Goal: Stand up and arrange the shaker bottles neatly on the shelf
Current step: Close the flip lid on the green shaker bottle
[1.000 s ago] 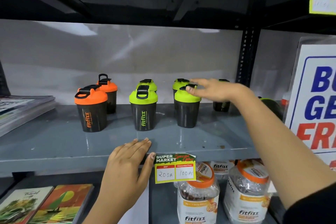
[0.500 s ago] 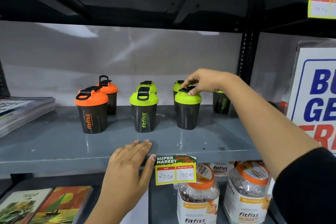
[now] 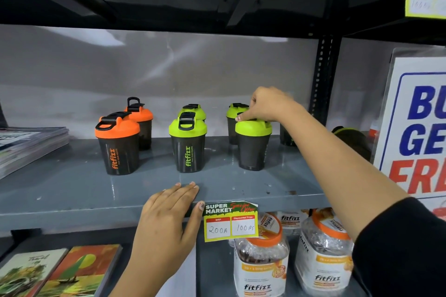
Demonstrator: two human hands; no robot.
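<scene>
Fingertips of your right hand (image 3: 266, 105) had settled on the lid of the front green-lidded shaker bottle (image 3: 253, 143), curled down and pinching at its cap; whether they gripped the flip tab or only pressed on it, the view did not show. A second before, that hand lay flatter and reached farther back, toward the rear bottles; it then drew forward and rose onto this lid. The bottle stood upright under your right hand, its printed side turned away, unlike the middle green bottle (image 3: 188, 143) just beyond your left fingertips, whose label faced you. That suggests you were turning or nudging it to match the rest.

Your left hand (image 3: 166, 217) stayed flat and spread on the front edge of the shelf (image 3: 72, 190), fingers together, holding nothing, beside the price tag (image 3: 231, 220).

To the left of your left hand the two orange-lidded bottles (image 3: 118, 143) stood upright, one behind the other. Behind your right forearm one more bottle (image 3: 351, 138) seemed to lie on its side, partly hidden. By my reading the arranging was mostly done, with that fallen one yet to be stood up.
</scene>
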